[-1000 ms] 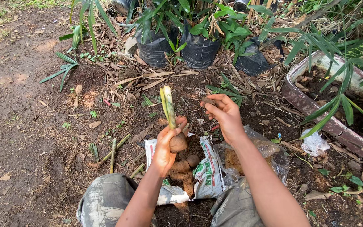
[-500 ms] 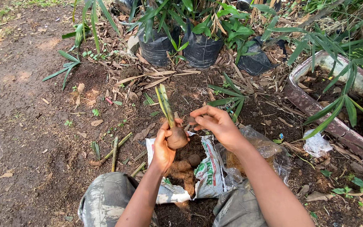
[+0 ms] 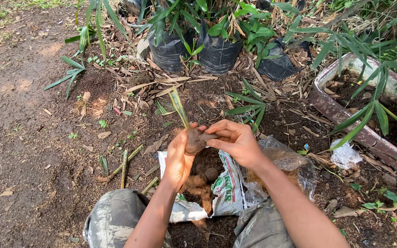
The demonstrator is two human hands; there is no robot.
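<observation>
My left hand (image 3: pixel 177 158) grips a small plant cutting by its brown, soil-caked root ball (image 3: pixel 195 140); its cut green stem (image 3: pixel 178 107) points up and away. My right hand (image 3: pixel 235 140) has its fingertips pinching the right side of the same root ball. Both hands hover above an open white printed sack (image 3: pixel 226 186) that lies between my knees and holds brown soil and more lumpy roots (image 3: pixel 202 180).
Black nursery bags (image 3: pixel 217 53) with green plants stand at the back. A long trough planter (image 3: pixel 345 115) of soil lies at the right. A clear plastic bag (image 3: pixel 286 160) sits beside the sack. Cut green stems (image 3: pixel 124 167) lie on bare earth at the left.
My right hand came in from an open pose above the plant and now pinches the root ball. The left hand lifted the cutting slightly, and the stem leans left.
</observation>
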